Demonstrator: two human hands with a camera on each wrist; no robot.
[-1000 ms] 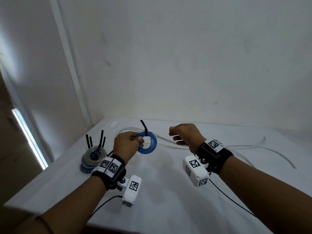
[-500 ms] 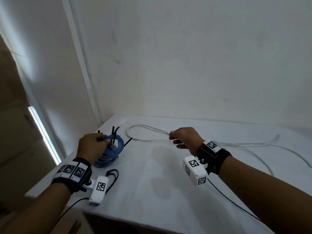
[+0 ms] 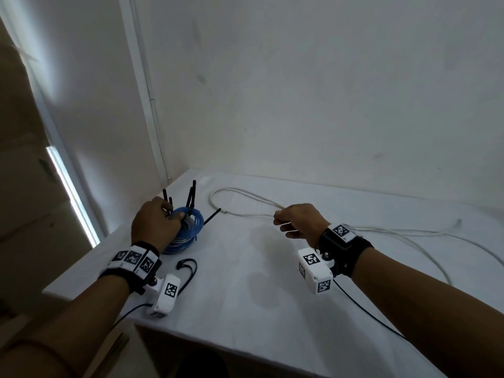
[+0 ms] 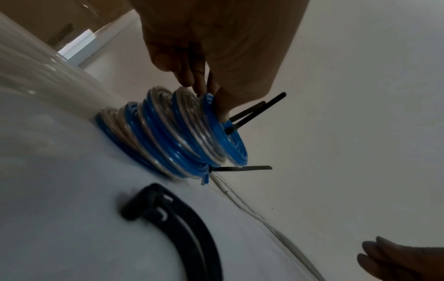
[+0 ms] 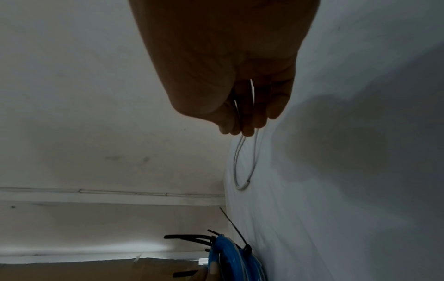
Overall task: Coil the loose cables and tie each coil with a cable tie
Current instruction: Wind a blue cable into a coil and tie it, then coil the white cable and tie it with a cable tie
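**Setting the tied blue coil on the stack while the white cable waits in the other hand**

Resting on top of the stack of coils (image 4: 168, 136), the blue coil (image 3: 191, 218) lies directly under the left hand (image 3: 154, 226), whose fingertips (image 4: 192, 81) pinch its upper rim beside the black tie tails (image 4: 254, 112) that stick up past them; the coil lies flat, its ring axis upright, so I judge letting go is all that this step still needs; the stack beneath alternates blue and pale coils, each with a tie tail poking out, and stands just ahead of that wrist; loose black ties (image 3: 188, 268) lie on the table nearer the person than the fingers, just behind the stack.

The white cable (image 3: 245, 199) is the next thing to coil; the right hand (image 3: 298, 221) is the nearer one and holds it, fingers (image 5: 250, 121) curled round a narrow loop that hangs forward of the fingertips; from that grip the cable runs in a long loop toward the left fingers and trails away to the right across the table, its long axis roughly side to side; the left hand is well apart from it.

The table (image 3: 245, 309) is covered in plain white cloth and sits in a corner; bare pale walls (image 3: 327, 91) rise beyond both hands, with a thin conduit (image 3: 148, 105) running up the corner beyond the left fingers and a strip of daylight (image 3: 71, 192) to their left.
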